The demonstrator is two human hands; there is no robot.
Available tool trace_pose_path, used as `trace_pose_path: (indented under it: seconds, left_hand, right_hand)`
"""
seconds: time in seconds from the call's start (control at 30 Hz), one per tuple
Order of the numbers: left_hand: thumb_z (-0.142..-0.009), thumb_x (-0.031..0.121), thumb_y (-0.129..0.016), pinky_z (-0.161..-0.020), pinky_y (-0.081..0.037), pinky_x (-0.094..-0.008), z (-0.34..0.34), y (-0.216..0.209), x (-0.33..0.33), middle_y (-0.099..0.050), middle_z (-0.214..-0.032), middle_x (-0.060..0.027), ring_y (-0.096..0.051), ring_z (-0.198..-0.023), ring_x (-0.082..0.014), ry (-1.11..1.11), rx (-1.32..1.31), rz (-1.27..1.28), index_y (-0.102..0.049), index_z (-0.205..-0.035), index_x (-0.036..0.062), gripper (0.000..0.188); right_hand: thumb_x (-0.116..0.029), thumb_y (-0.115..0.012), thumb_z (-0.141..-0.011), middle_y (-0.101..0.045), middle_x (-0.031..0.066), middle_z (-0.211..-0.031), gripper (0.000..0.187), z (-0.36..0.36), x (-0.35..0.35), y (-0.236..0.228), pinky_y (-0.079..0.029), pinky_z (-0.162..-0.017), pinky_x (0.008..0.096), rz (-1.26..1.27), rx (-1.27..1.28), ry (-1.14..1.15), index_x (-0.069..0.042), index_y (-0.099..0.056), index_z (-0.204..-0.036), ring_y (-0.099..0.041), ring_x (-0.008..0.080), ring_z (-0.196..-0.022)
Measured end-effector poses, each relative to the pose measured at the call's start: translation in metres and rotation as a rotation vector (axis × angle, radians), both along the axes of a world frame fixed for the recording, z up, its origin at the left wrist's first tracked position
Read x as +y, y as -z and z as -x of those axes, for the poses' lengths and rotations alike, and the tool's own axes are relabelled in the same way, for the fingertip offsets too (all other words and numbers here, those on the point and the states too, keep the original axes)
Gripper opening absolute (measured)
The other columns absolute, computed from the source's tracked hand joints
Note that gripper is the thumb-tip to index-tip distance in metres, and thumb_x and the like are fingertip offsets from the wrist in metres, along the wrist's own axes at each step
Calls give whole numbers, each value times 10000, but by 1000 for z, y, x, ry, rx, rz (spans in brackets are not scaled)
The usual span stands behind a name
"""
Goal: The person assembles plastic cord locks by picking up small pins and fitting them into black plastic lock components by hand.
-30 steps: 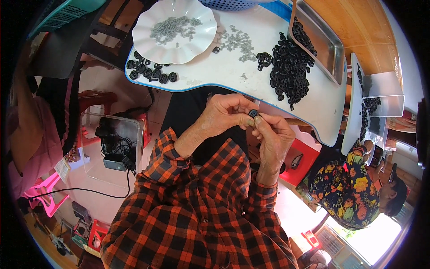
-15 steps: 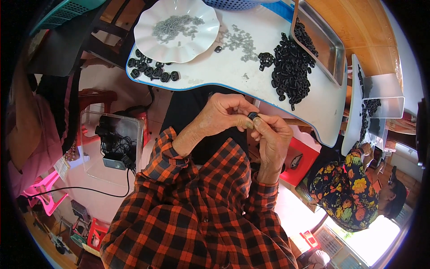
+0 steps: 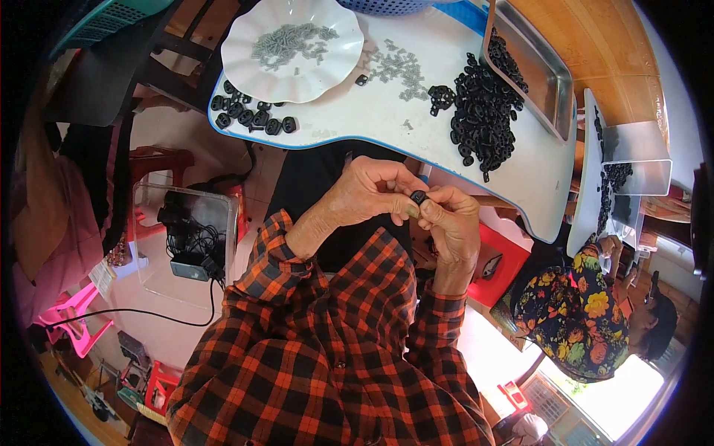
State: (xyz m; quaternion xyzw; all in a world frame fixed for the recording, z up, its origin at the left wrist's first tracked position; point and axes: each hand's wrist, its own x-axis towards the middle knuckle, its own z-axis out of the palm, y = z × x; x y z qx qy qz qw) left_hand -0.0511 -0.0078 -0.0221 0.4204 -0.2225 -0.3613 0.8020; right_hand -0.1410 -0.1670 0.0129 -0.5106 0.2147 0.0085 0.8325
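A small black plastic part (image 3: 418, 197) is pinched between my two hands, just off the table's near edge. My left hand (image 3: 375, 189) grips it with thumb and forefinger from the left. From the right, my right hand (image 3: 452, 219) holds the same piece with thumb and forefinger. Fingertips cover much of it, so its exact kind cannot be made out. On the table (image 3: 387, 141) lie a heap of loose black parts (image 3: 482, 119), a scatter of small clear pieces (image 3: 398, 70) and several thicker black pieces (image 3: 260, 119) at the left.
A white scalloped plate (image 3: 327, 78) holds more clear pieces. A metal tray (image 3: 547, 82) with black parts stands at the far right. Beyond it, a person in a flowered top (image 3: 576, 316) sits at another table. A clear bin (image 3: 149, 260) with cables is at the left.
The black part has turned slightly between my fingertips. My right hand has shifted a little to the left, while the things on the table look the same.
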Motion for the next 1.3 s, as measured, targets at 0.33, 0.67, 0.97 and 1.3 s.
trace_pose_path:
  seconds: [0.33, 0.67, 0.97, 1.3]
  left_hand:
    - [-782, -15, -692, -545, -527, -203, 1, -1, 3, -673, -784, -103, -649, -609, -120, 90, 48, -19, -633, -994, -54, 223]
    - [-781, -15, -693, -528, -536, -208, 5, 1, 5, -671, -813, -110, -650, -612, -122, 102, 86, 53, -622, -996, -60, 232]
    - [-771, -7, -705, -549, -530, -207, 4, -16, 7, -670, -743, -84, -643, -610, -103, -62, -92, -80, -646, -969, -43, 210]
    - [-749, -40, -713, -557, -533, -218, 7, -16, 10, -635, -775, -69, -645, -643, -122, -96, -187, -73, -640, -1010, -47, 270]
  right_hand:
    - [36, -720, -737, -626, 101, -725, 122, -1, -6, 5, -464, -490, 201, -115, 34, -83, 23, -612, -793, -587, 130, -544]
    - [22, -716, -741, -613, 109, -699, 136, -1, -2, 8, -425, -450, 203, -238, 51, -143, 19, -581, -728, -572, 125, -529]
    - [-34, -702, -790, -625, 84, -726, 115, -2, 8, 7, -449, -481, 198, -165, 13, -22, 20, -610, -832, -581, 112, -549]
    - [-60, -628, -862, -640, 84, -779, 113, 7, 15, -11, -465, -574, 199, -54, -27, 27, 33, -627, -928, -590, 107, -636]
